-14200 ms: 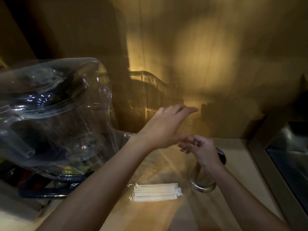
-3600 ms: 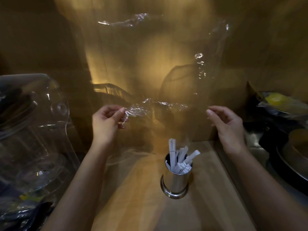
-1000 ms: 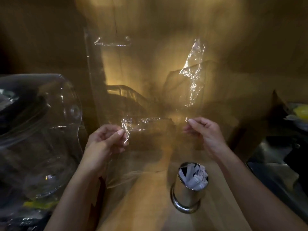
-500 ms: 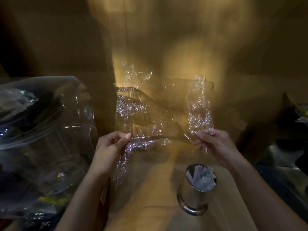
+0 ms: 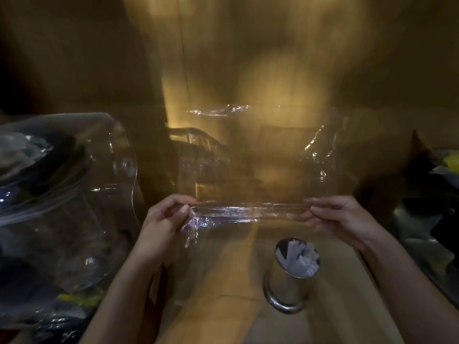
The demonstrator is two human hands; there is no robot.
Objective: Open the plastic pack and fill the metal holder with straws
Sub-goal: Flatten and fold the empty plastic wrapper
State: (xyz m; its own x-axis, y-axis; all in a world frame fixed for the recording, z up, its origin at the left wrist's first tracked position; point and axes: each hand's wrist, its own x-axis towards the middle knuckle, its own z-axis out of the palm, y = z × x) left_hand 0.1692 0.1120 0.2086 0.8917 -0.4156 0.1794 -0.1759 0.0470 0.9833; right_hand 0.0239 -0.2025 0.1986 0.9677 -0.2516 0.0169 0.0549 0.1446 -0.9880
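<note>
The metal holder (image 5: pixel 289 284) stands on the wooden counter at lower right, with white paper-wrapped straws (image 5: pixel 299 256) standing inside it. Above and behind it, the clear plastic pack (image 5: pixel 248 167), with no straws in it, is stretched flat between both hands. My left hand (image 5: pixel 165 220) pinches the pack's folded lower edge at its left end. My right hand (image 5: pixel 340 216) pinches the same edge at its right end. The view is dim and blurred.
A large clear plastic dome (image 5: pixel 64 194) over dark dishware fills the left side. A wooden wall (image 5: pixel 248 58) rises close behind. A dark metal sink area (image 5: pixel 429 232) with clutter lies at the right. The wooden counter (image 5: pixel 223 306) runs toward me.
The pack was held tall and loose; now it is folded lower, with its bottom edge pulled taut between my hands, which have moved farther apart.
</note>
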